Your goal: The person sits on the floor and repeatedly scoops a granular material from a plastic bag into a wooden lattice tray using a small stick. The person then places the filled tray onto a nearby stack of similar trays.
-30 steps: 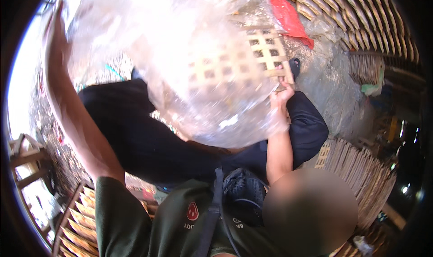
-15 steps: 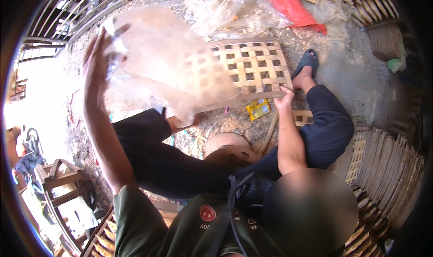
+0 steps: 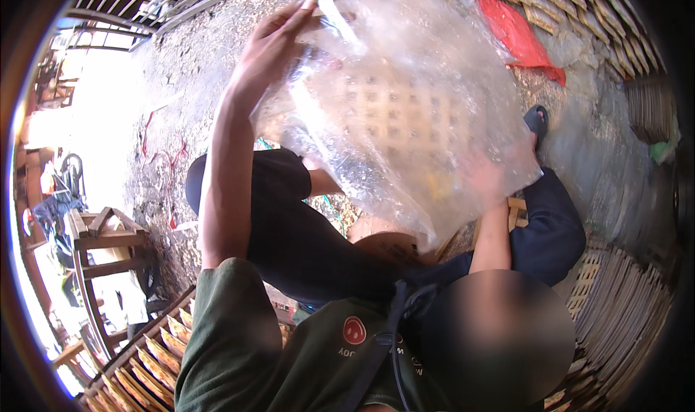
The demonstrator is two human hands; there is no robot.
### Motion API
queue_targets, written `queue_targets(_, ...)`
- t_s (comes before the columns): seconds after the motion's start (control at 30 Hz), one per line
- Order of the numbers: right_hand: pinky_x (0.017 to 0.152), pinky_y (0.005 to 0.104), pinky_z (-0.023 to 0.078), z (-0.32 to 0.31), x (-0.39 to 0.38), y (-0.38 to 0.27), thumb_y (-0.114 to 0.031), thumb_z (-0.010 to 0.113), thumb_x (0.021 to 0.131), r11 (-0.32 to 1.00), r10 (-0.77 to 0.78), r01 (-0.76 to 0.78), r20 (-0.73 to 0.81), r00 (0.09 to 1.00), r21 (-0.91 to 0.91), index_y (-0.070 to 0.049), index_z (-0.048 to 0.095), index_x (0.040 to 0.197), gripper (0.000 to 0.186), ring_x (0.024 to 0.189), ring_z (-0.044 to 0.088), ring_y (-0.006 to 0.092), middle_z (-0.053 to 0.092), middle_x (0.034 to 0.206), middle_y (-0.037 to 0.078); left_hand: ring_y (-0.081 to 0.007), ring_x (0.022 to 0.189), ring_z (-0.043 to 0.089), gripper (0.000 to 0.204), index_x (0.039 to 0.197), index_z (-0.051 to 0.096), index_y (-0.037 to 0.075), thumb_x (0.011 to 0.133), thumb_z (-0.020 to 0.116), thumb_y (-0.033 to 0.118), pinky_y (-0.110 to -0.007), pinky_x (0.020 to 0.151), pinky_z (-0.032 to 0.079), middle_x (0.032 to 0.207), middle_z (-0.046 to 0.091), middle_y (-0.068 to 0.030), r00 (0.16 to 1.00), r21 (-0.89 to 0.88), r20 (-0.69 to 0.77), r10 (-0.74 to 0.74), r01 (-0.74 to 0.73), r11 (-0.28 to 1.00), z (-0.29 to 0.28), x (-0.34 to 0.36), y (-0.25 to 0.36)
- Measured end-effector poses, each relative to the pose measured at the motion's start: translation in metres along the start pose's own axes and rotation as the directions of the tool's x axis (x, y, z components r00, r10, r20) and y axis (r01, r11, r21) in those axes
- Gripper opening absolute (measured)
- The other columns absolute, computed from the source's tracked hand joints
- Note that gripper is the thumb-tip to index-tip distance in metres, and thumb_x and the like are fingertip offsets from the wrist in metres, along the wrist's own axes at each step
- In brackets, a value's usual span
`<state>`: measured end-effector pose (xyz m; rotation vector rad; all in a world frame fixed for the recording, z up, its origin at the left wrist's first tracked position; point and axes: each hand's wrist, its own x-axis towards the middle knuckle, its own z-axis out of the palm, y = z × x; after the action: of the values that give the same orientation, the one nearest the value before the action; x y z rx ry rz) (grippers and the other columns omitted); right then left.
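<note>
The clear plastic (image 3: 449, 57) has just swung across to the right. Half a second ago it hung over the left part of the woven panel (image 3: 391, 115), and the right hand (image 3: 486, 173) was out in plain sight at the panel's corner. Now the plastic spreads over nearly all of the panel, and over the right hand too. I think this means the two things now line up much better — but the right hand has to work behind the plastic.

The left hand (image 3: 276, 39) is up high, with its fingers closed on the top left edge of the plastic. The right hand is a pale blur through the plastic, low on its right side. I cannot tell how far open it is, or if it has hold of the plastic, the panel or both.

The plastic is thin, crinkly and cloudy, with bright shiny folds down its left side. It is puffed out and comes to a point near the bottom. I cannot tell if it is a bag or a flat sheet. It is in front of the person, above the knees. The panel behind it is pale tan, with rows of small dark square holes — all blurry through the plastic.
</note>
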<state>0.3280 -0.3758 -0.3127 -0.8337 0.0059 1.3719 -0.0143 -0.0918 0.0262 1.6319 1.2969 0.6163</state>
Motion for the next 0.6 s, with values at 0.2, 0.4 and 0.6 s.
queue_targets(0.2,0.099,0.0432,0.05,0.04,-0.058,-0.121,-0.084,0.041,0.082,0.975,-0.009,0.019,0.044,0.999,-0.22,-0.006,0.042,0.148,0.103,0.116,0.062,0.0303,0.061,0.134,0.019,-0.0129,0.099,0.065,0.064,0.142,0.056,0.009,0.098,0.059,0.055,-0.028,0.087,0.052,0.124,0.069,-0.0073,0.997,-0.014,0.01,-0.076,0.076,0.997,0.004,0.016,-0.026)
queue_targets(0.4,0.098,0.0417,0.051,0.146,-0.156,-0.25,-0.093,0.035,0.077,0.741,0.045,0.121,0.228,0.973,-0.66,-0.006,0.034,0.155,0.117,0.119,0.061,0.0288,0.059,0.138,0.02,-0.0157,0.101,0.068,0.058,0.139,0.06,0.012,0.1,0.054,0.055,-0.028,0.09,0.052,0.123,0.069,-0.0073,0.995,-0.025,0.034,-0.097,0.097,0.995,0.011,0.029,-0.07)
queue_targets(0.6,0.108,0.0387,0.041,0.173,-0.161,-0.196,-0.03,0.085,0.081,0.208,-0.028,0.009,0.003,1.0,-0.978,-0.006,0.031,0.156,0.095,0.131,0.053,0.0269,0.057,0.14,0.02,-0.0226,0.119,0.061,0.069,0.143,0.056,0.011,0.096,0.054,0.062,-0.036,0.1,0.049,0.135,0.062,-0.0131,0.996,0.002,0.02,-0.091,0.091,0.996,0.025,0.021,-0.068)
